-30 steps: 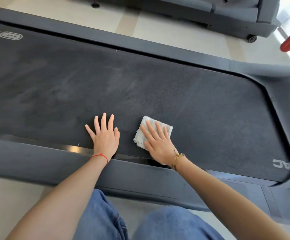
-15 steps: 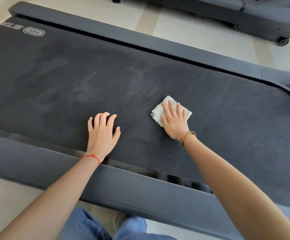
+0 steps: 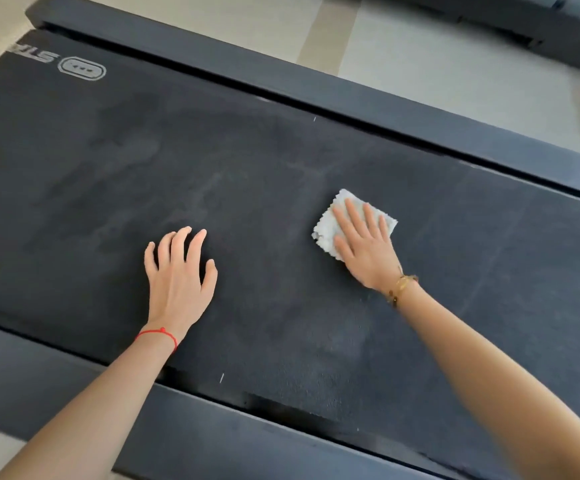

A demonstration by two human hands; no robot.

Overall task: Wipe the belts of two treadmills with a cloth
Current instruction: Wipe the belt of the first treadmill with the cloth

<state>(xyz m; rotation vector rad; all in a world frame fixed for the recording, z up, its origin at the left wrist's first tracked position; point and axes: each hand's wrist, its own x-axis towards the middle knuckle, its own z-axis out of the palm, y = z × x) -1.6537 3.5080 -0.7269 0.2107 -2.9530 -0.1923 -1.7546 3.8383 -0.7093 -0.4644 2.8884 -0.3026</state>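
The right hand (image 3: 364, 244) lies flat with its fingers straight and slightly spread, pressing down on a cloth (image 3: 328, 225). The cloth is small, pale grey-white, folded into a rough square, with a nubby weave and a frayed, zigzag edge showing past the thumb and above the fingertips; the palm covers its near part. A thin gold bracelet (image 3: 401, 287) circles that wrist. The cloth sits on the belt (image 3: 281, 174) right of the belt's middle, nearer the far edge than the near one.

The left hand (image 3: 177, 275) rests on the belt well apart from the cloth, nearer the near edge; its fingers are bent at the knuckles and fanned, tips touching the surface, holding nothing. A red string (image 3: 158, 334) is tied round that wrist.

The belt is dark charcoal and matte with a fine texture. Pale, dusty smears cloud its left half and middle, and fainter streaks run across the right part. A grey printed logo (image 3: 82, 68) sits at the far left corner. Dark side rails run along the far edge (image 3: 350, 98) and the near edge (image 3: 212, 434). Beyond the far rail is pale flooring (image 3: 420, 57), and part of a second treadmill (image 3: 558, 26) shows at the top right corner.
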